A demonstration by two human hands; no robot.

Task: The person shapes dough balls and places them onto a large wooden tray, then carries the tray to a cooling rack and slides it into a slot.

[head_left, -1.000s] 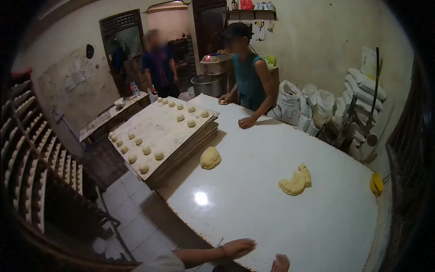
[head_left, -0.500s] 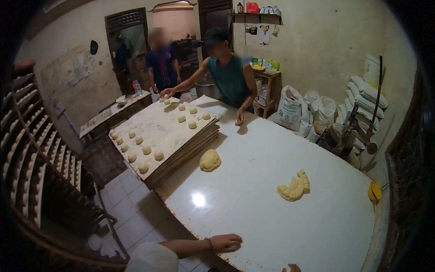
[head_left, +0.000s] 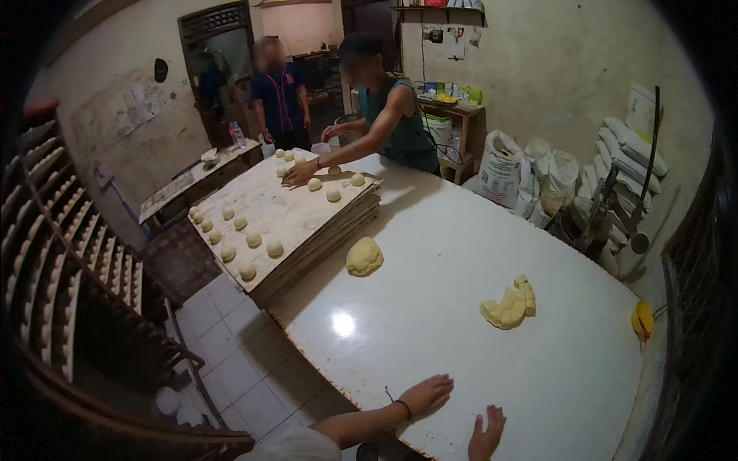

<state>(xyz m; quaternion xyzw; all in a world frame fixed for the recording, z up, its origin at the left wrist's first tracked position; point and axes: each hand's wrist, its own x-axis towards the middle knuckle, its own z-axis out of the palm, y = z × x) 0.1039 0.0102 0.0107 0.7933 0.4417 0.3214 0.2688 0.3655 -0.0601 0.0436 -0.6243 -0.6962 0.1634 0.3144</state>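
My left hand lies palm down on the white worktable near its front edge, fingers stretched out. To its right, my right hand is also on or just over the tabletop, fingers apart with nothing visible in them. Farther up the table from my hands are a clump of cut yellow dough pieces and, to the left, a rounded lump of dough.
Stacked boards with dough balls occupy the table's left; a co-worker reaches over them, another person standing behind. A loaded rack fills the left side. Sacks and a yellow utensil are at right.
My hands have shifted slightly forward, the left one's fingers straightening from curled. The co-worker's arm now stretches over the board, its hand among the dough balls.
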